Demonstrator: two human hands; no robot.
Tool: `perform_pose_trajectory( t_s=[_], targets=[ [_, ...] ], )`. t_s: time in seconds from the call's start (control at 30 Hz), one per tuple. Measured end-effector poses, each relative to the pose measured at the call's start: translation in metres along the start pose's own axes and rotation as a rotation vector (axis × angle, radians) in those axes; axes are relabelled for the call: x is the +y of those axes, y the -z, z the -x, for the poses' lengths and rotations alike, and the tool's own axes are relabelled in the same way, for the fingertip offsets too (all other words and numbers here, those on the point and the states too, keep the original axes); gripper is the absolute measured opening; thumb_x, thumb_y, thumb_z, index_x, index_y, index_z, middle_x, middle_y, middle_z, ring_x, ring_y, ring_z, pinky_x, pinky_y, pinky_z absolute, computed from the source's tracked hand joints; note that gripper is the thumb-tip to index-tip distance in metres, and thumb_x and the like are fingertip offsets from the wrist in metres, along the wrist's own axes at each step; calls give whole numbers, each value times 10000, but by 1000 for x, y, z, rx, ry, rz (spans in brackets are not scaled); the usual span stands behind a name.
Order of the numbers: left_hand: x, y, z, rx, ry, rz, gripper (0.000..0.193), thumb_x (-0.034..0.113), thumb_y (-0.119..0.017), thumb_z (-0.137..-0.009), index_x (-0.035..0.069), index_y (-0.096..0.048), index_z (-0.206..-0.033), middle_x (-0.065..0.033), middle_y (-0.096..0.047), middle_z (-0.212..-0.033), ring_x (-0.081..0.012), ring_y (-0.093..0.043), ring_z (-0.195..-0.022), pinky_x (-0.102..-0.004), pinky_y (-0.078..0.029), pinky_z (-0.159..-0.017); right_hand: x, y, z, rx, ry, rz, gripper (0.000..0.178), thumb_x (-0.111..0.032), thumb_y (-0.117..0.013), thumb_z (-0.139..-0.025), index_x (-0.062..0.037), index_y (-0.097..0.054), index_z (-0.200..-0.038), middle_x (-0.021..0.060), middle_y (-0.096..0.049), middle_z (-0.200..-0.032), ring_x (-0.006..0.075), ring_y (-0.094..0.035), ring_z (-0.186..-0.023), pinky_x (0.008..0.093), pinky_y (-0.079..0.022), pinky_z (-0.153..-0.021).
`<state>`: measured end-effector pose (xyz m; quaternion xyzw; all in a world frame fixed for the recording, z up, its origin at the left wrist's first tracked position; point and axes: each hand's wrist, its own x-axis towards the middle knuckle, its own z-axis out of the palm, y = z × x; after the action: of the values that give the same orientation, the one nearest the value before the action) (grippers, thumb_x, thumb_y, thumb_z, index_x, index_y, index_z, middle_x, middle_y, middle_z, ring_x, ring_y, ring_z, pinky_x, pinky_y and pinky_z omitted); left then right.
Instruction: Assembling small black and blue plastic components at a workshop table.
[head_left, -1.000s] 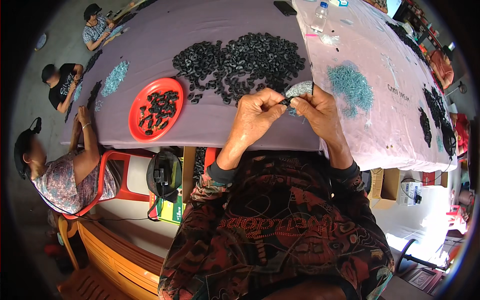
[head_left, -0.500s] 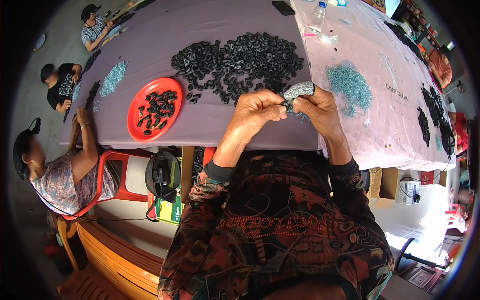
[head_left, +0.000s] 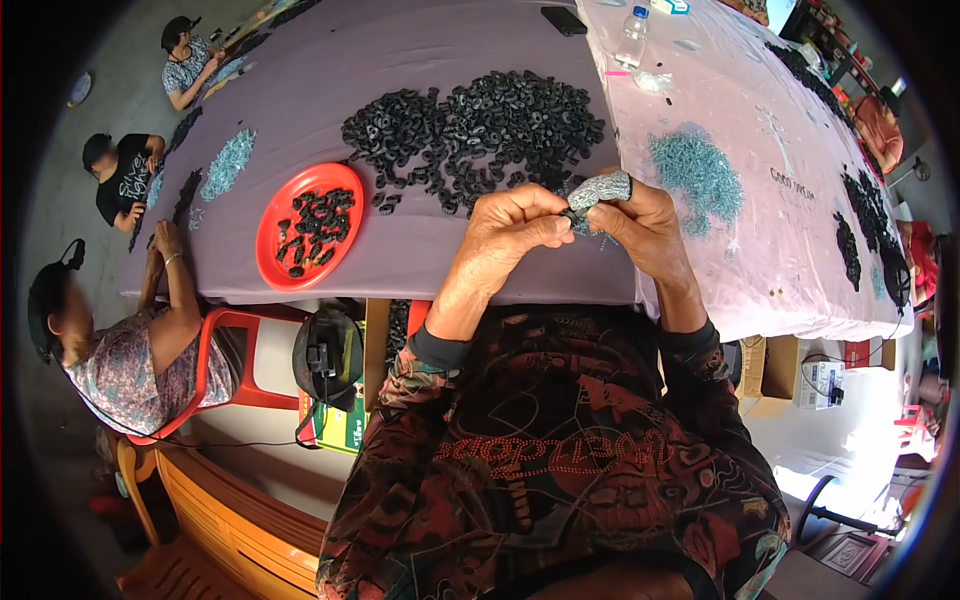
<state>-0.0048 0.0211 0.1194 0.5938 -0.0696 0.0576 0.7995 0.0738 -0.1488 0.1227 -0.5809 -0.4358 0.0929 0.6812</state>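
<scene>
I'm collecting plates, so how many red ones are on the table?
1: on the purple cloth, left of the left hand, a red plate holding black pieces. The far end is cut off, so others may be hidden.

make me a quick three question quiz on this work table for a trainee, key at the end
1. Multiple choice: which hand wears the grey finger cover?
A) left hand
B) right hand
C) neither hand

2. True or false: the red plate holds a bottle.

3. Fill in: in the picture, the blue-green pile lies to the ____ of the big black pile.

Key:
1. B
2. False; it holds small black pieces.
3. right
</scene>
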Motion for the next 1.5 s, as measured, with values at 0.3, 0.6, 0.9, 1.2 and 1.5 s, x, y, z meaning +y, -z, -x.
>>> perform_pose_trajectory(
  t_s=[0.3, 0.6, 0.9, 1.2, 1.5],
  targets=[
    [-5, -5, -1, 95, -99, -178, 58, -47, -596, -790, -11, -613, -832, -34, -621, -703, -50, -536, -630, -199, -431, -579, -6, -5, 0, 108, -210, 70, 103, -75, -593, -844, -4, -589, -918, 2, -579, -743, 44, -492, -627, 197, -419, -553],
    [-10, -7, 1, 146, -192, -377, 85, -50, -622, -773, 13, -632, -830, 4, -599, -679, -33, -505, -614, -198, -407, -582, -5, -12, 4, 140, -222, 136, 89, -83, -569, -859, -3, -568, -899, 1, -565, -709, 39, -473, -594, 193, -400, -523],
    [-8, -11, 0, 108, -250, -384, 42, -36, -605, -796, -2, -601, -821, 21, -567, -660, -21, -462, -595, -188, -390, -539, -15, -9, 4, 106, -177, 376, 103, -76, -541, -872, 24, -551, -847, 47, -578, -700, 76, -509, -593, 229, -424, -524],
    [-9, -13, 2, 91, -193, -283, 53, -31, -606, -812, -14, -599, -861, -14, -618, -718, -40, -526, -645, -197, -423, -591, -24, -13, 8, 134, -177, 374, 111, -67, -527, -882, 35, -568, -870, 60, -597, -728, 94, -555, -630, 235, -461, -560],
    [-7, -14, 1, 72, -141, -160, 52, -25, -600, -822, -11, -597, -872, -12, -622, -738, -42, -538, -666, -191, -432, -607, -27, -12, 10, 144, -112, 504, 94, -49, -564, -841, 45, -557, -832, 120, -570, -705, 177, -579, -602, 290, -443, -533]
  ],
)
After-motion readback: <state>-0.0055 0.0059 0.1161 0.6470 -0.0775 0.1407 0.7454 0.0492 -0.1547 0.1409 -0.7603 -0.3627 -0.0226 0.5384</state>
